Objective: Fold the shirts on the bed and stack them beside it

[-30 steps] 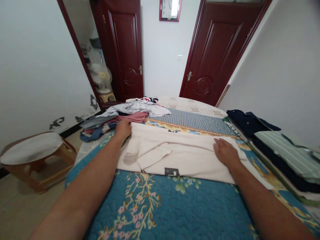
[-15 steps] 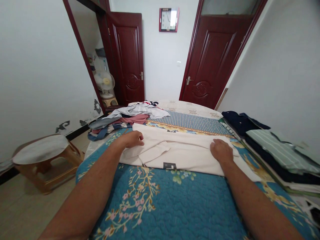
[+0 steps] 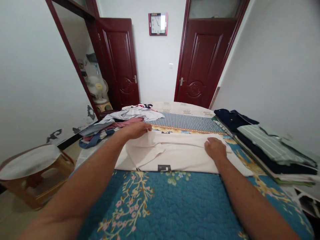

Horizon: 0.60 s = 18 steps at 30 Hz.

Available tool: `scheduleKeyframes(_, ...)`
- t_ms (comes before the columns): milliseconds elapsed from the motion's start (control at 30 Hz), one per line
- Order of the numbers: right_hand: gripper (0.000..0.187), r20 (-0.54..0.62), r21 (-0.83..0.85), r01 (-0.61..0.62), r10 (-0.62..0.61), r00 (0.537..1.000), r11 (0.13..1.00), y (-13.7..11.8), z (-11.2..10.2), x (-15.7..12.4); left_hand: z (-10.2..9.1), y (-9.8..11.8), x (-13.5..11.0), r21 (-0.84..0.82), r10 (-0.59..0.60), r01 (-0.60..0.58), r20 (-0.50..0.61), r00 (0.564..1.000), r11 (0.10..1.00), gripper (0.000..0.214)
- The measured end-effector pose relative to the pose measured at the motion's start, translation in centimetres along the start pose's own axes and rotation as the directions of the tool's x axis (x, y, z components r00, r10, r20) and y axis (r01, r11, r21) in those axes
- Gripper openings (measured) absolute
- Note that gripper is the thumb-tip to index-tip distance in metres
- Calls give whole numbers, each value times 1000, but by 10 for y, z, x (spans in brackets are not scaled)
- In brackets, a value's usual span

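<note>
A cream shirt (image 3: 175,155) lies spread across the blue floral quilt (image 3: 175,206), with a small dark label on its near edge. My left hand (image 3: 136,129) is closed on the shirt's far left edge and lifts a fold of the cloth. My right hand (image 3: 215,149) presses down on the shirt's right part, fingers curled onto the fabric.
A heap of unfolded clothes (image 3: 120,121) lies at the bed's far left. Folded garments are stacked on the right, a green striped one (image 3: 270,146) on dark ones. A wooden stool (image 3: 32,170) stands left of the bed. Two dark red doors (image 3: 205,60) and a wall clock (image 3: 157,24) are behind.
My left hand moved right along the shirt's far edge, gripped it and raised a fold. My right hand shifted slightly left on the cloth. The view tilted up a little.
</note>
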State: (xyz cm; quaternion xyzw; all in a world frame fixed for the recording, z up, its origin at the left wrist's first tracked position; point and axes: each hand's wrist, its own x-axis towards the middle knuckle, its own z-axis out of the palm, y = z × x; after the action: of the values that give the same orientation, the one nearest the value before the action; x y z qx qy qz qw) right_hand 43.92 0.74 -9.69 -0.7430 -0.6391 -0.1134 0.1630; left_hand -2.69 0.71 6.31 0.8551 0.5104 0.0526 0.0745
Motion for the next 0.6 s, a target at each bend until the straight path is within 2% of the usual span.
scheduleKeyframes(67,44,3,4,1,-1,1000,1000,0,0,0,8,-11,23,22,10,-8,-72,997,1000,37)
scheduleKeyframes(133,44,5,4,-4,4,1000,1000,1,0,1,19,-24,33,27,-29,35,-179,983,999,41)
scheduleKeyframes(267,44,16,7,1,-1,1000,1000,2,0,2,45,-50,15,-24,-208,214,-358,910,977,42)
scheduleKeyframes(333,44,-4,21,17,-17,1000,1000,2,-1,4,57,-61,-2,-53,-315,318,-360,878,947,44)
scheduleKeyframes(467,45,-105,97,124,-113,988,988,-7,-9,2,78,-72,-30,-75,-537,537,-250,806,840,50)
scheduleKeyframes(600,40,-131,231,331,-308,942,915,-41,-25,-11,98,-68,-39,-48,-560,565,-234,795,823,44)
